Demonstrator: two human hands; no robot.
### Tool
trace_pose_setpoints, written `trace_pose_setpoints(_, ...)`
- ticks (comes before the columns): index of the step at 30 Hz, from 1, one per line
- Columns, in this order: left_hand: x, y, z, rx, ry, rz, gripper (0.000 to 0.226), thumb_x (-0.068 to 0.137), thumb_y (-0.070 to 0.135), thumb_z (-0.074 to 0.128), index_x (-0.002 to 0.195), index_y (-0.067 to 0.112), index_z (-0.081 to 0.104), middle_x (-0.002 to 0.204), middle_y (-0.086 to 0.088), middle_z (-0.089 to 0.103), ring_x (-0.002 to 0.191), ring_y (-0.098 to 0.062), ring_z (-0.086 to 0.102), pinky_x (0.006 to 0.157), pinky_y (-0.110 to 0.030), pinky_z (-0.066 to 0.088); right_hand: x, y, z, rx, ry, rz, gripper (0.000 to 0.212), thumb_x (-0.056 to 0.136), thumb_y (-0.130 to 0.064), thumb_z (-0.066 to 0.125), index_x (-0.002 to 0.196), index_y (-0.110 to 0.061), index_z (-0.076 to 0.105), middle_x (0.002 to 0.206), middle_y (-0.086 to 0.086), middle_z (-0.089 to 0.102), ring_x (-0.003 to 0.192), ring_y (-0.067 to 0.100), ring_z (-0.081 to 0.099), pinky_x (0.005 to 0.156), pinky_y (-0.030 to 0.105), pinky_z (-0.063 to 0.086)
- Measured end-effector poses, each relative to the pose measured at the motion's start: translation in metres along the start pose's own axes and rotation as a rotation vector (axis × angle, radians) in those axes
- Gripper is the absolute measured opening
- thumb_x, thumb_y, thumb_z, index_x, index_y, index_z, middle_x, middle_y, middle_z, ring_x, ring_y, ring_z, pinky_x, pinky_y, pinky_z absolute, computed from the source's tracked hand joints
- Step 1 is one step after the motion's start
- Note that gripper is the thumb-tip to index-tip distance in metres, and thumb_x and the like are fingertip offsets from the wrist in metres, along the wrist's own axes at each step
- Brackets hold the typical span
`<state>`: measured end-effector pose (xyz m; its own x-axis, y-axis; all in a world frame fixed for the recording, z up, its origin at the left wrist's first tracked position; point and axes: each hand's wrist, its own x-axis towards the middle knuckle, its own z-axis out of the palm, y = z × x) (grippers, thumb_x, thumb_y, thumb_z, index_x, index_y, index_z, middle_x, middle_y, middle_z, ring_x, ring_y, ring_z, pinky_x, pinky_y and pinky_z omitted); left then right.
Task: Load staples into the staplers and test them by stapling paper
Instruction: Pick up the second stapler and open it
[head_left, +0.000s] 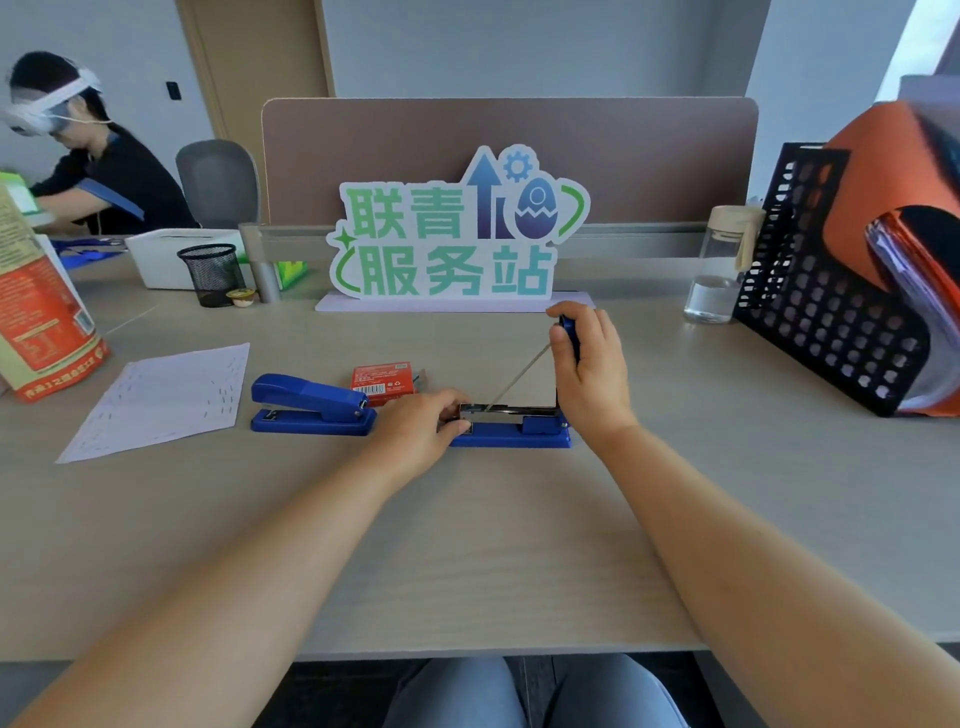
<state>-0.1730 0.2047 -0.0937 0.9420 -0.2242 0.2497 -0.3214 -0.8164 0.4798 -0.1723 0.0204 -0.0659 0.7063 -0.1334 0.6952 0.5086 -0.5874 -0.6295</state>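
On the desk (467, 545), loading is midway. Right hand (592, 374) grips the lid (570, 332) of the open stapler (511, 435); left hand (421, 428) pinches the magazine (519, 410) below those fingers

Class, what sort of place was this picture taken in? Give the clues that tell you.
Probably a shared office: a desk with a divider panel, a file rack, and a mesh pen cup.

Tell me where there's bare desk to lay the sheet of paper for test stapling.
Widest bare patch: the desk between the open stapler and the near edge. Also free: the stretch between the right hand and the black file rack. Crowded: the closed stapler, staple box and left hand sit close together beside the open stapler.
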Motion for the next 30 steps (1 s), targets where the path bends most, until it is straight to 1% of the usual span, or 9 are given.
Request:
trace_pose_setpoints(5, 0.002, -0.007, -0.003, 0.090, 0.046, -0.032, 0.027, 0.090, 0.021, 0.054, 0.116, 0.017, 0.056, 0.105, -0.004, 0.069, 0.101, -0.026, 0.062, 0.094, -0.043, 0.045, 0.002, 0.020, -0.014, 0.075, 0.034, 0.213, 0.018, 0.096, -0.019, 0.036, 0.109, -0.013, 0.046, 0.092, 0.001, 0.050, 0.080, 0.018, 0.045, 0.075, 0.028, 0.036)
trace_pose_setpoints(7, 0.002, -0.009, -0.004, 0.090, 0.068, -0.034, 0.026, 0.090, 0.021, 0.053, 0.116, 0.019, 0.056, 0.101, -0.004, 0.070, 0.098, -0.025, 0.063, 0.094, -0.043, 0.045, 0.002, 0.031, -0.021, 0.026, -0.002, 0.285, 0.018, 0.097, -0.022, 0.034, 0.107, -0.012, 0.046, 0.093, 0.001, 0.051, 0.081, 0.019, 0.046, 0.075, 0.029, 0.035)
trace_pose_setpoints(10, 0.001, -0.008, -0.004, 0.087, 0.086, -0.023, 0.029, 0.091, 0.020, 0.052, 0.120, 0.021, 0.055, 0.100, -0.004, 0.070, 0.096, -0.025, 0.063, 0.094, -0.043, 0.045, 0.002, 0.045, -0.026, -0.076, -0.050, 0.289, 0.018, 0.095, -0.025, 0.038, 0.103, -0.012, 0.049, 0.094, 0.001, 0.053, 0.084, 0.020, 0.049, 0.077, 0.033, 0.041)
trace_pose_setpoints(12, 0.000, -0.009, -0.003, 0.085, 0.101, -0.013, 0.029, 0.091, 0.019, 0.052, 0.120, 0.021, 0.055, 0.099, -0.004, 0.070, 0.096, -0.026, 0.063, 0.093, -0.042, 0.045, 0.002, 0.049, -0.029, -0.164, -0.081, 0.261, 0.022, 0.089, -0.033, 0.052, 0.099, -0.013, 0.053, 0.092, 0.001, 0.054, 0.082, 0.019, 0.051, 0.078, 0.036, 0.047)
trace_pose_setpoints(14, 0.000, -0.011, -0.003, 0.096, 0.114, -0.009, 0.029, 0.091, 0.019, 0.052, 0.120, 0.021, 0.055, 0.098, -0.004, 0.070, 0.095, -0.026, 0.063, 0.092, -0.041, 0.045, 0.001, 0.050, -0.032, -0.261, -0.145, 0.215, 0.037, 0.074, -0.041, 0.071, 0.096, -0.015, 0.059, 0.089, -0.001, 0.053, 0.079, 0.017, 0.052, 0.073, 0.032, 0.047)
trace_pose_setpoints(17, -0.001, -0.013, -0.004, 0.107, 0.129, -0.016, 0.030, 0.091, 0.018, 0.052, 0.121, 0.021, 0.055, 0.101, -0.005, 0.070, 0.097, -0.027, 0.063, 0.094, -0.040, 0.044, 0.002, 0.051, -0.037, -0.350, -0.246, 0.153, 0.046, 0.059, -0.043, 0.081, 0.093, -0.017, 0.064, 0.089, 0.002, 0.056, 0.082, 0.018, 0.052, 0.070, 0.029, 0.045)
trace_pose_setpoints(20, 0.000, -0.013, -0.006, 0.100, 0.128, -0.027, 0.031, 0.091, 0.018, 0.052, 0.122, 0.020, 0.055, 0.105, -0.005, 0.070, 0.101, -0.026, 0.062, 0.097, -0.040, 0.043, 0.004, 0.057, -0.039, -0.401, -0.294, 0.136, 0.044, 0.059, -0.044, 0.081, 0.090, -0.017, 0.066, 0.091, 0.005, 0.058, 0.091, 0.023, 0.053, 0.074, 0.030, 0.045)
trace_pose_setpoints(24, 0.000, -0.011, -0.006, 0.096, 0.113, -0.029, 0.032, 0.092, 0.017, 0.050, 0.124, 0.020, 0.053, 0.107, -0.005, 0.069, 0.101, -0.025, 0.062, 0.094, -0.038, 0.045, 0.002, 0.063, -0.036, -0.518, -0.431, 0.167, 0.043, 0.064, -0.050, 0.075, 0.092, -0.019, 0.067, 0.107, 0.004, 0.056, 0.106, 0.026, 0.046, 0.087, 0.032, 0.040)
trace_pose_setpoints(30, 0.001, -0.012, -0.004, 0.097, 0.084, -0.042, 0.035, 0.094, 0.017, 0.046, 0.128, 0.024, 0.050, 0.112, -0.003, 0.067, 0.103, -0.023, 0.060, 0.084, -0.033, 0.046, 0.000, 0.057, -0.033, -0.587, -0.449, 0.139, 0.043, 0.070, -0.059, 0.065, 0.090, -0.020, 0.065, 0.108, 0.002, 0.057, 0.108, 0.025, 0.046, 0.093, 0.035, 0.038)
